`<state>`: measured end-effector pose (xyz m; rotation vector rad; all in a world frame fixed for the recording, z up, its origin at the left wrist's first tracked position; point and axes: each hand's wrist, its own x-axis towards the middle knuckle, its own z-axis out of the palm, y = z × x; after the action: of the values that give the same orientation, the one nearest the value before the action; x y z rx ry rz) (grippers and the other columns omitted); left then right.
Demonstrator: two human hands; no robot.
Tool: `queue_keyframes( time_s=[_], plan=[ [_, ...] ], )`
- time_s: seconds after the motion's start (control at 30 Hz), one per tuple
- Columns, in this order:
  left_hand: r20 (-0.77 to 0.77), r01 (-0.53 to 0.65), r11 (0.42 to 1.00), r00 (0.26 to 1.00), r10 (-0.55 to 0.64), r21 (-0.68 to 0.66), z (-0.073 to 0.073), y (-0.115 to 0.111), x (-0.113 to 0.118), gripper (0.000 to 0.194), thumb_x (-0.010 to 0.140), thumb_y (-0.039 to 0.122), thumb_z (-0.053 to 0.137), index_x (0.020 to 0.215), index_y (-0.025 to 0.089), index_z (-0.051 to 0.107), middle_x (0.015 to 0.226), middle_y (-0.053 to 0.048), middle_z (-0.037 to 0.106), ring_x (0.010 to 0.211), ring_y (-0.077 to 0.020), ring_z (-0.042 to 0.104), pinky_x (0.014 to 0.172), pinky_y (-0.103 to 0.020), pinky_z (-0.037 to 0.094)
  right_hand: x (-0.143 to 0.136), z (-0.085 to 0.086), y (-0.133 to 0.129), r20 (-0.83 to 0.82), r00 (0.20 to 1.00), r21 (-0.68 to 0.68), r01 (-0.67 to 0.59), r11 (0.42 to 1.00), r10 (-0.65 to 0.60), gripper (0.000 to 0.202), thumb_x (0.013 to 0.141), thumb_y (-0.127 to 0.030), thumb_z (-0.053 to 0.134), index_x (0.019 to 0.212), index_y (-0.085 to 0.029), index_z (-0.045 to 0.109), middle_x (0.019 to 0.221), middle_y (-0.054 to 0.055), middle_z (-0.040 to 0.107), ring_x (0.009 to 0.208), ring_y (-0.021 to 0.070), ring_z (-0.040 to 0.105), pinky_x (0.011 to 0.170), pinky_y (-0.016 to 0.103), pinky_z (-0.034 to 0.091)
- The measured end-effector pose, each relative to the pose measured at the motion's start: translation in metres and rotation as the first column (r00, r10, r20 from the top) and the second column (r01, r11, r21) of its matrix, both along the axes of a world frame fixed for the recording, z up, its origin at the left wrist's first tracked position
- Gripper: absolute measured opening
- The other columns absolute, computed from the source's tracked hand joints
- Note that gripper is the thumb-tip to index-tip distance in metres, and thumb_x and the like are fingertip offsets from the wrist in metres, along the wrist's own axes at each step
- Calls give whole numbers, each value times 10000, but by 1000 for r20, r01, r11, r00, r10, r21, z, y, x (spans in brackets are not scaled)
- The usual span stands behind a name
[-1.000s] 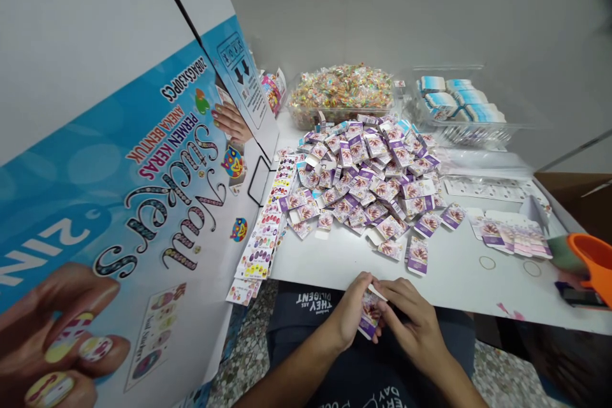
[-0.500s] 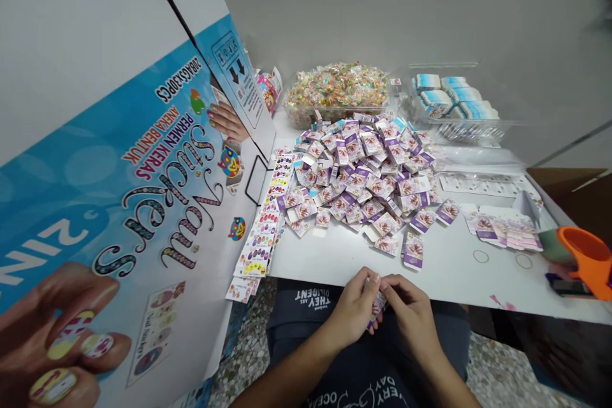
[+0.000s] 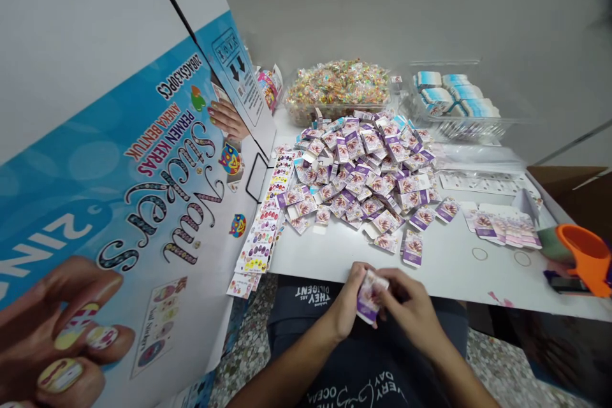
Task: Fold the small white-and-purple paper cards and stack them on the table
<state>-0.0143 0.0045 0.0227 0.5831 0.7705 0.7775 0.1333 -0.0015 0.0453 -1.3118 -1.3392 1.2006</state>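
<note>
Over my lap, just below the table's front edge, my left hand [image 3: 348, 306] holds a small purple-and-white box [image 3: 369, 298] by its left side. The printed face of the box is turned up. My right hand [image 3: 406, 296] has its fingers closed on the right side of the same box, hiding part of it. A large heap of similar small boxes [image 3: 356, 172] lies on the white table [image 3: 325, 261] beyond my hands. Strips of nail stickers [image 3: 262, 236] lie in a stack left of the heap.
Behind the heap stand a clear tub of wrapped candies [image 3: 339, 86] and a clear tray [image 3: 511, 116] of blue-white cards. At right are flat boxes [image 3: 507, 226], rubber bands [image 3: 523, 259] and an orange tape dispenser [image 3: 581, 258]. A large printed carton [image 3: 143, 191] fills the left.
The box in my hands has come up into fuller view, its face now showing between them. My right hand's fingers have shifted down over its side.
</note>
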Motion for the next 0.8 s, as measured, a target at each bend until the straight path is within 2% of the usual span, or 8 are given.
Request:
queue_keyframes(
  time_s=[0.17,0.23,0.3,0.33,0.43,0.5,0.57,0.8],
  plan=[
    [-18,-267,961,963,269,65,-5,5,3,613,884,776,437,1077,197,486,891,-58,675,693,-191,679,624,-298,517,50,15,55,-266,871,-45,417,908,-414,395,789,-435,788,1075,-205,643,1097,91,720,967,249,731,825,399,606],
    [-46,-289,956,955,292,53,-8,6,2,618,879,779,440,1036,185,503,819,-49,676,640,-179,657,607,-288,487,86,12,75,-149,847,48,521,852,-510,373,806,-458,749,1056,-197,653,1155,108,698,1094,288,692,957,481,556],
    [-69,-287,957,955,289,34,-12,7,1,637,863,796,444,999,178,518,763,-43,673,599,-174,637,580,-278,459,129,4,92,166,744,231,609,759,-648,399,815,-504,705,1066,-196,667,1167,124,688,1116,305,656,981,511,525],
    [-76,-287,958,955,288,26,-14,6,1,645,859,802,440,982,175,526,748,-43,672,587,-172,630,576,-277,450,150,-2,100,355,684,292,566,771,-637,443,803,-527,693,1092,-192,670,1191,144,679,1124,325,639,982,529,513],
    [-80,-283,959,956,283,10,-15,6,1,672,864,818,396,936,167,549,727,-51,675,574,-166,619,588,-274,437,200,-23,120,772,513,312,209,927,-375,560,773,-576,680,1161,-172,668,1306,186,635,1269,394,522,1068,578,409],
    [-82,-279,960,957,279,6,-14,6,2,688,868,823,371,914,163,559,723,-55,675,572,-163,613,593,-273,429,217,-35,128,894,387,236,18,972,-224,604,782,-581,668,1233,-179,649,1402,182,584,1336,414,447,1075,586,379],
    [-89,-274,962,958,273,5,-13,6,4,694,867,825,370,895,161,569,716,-55,670,568,-161,607,594,-274,424,220,-42,132,928,316,226,-61,972,-196,565,833,-545,618,1275,-194,640,1430,163,573,1330,407,441,1048,583,387],
    [-142,-263,965,955,262,11,-14,8,8,706,835,843,415,855,160,589,693,-51,663,546,-154,595,583,-279,423,206,-44,131,851,388,398,-40,916,-353,335,920,-396,491,1055,-195,722,1207,131,707,1172,334,548,1003,521,405]
  ],
)
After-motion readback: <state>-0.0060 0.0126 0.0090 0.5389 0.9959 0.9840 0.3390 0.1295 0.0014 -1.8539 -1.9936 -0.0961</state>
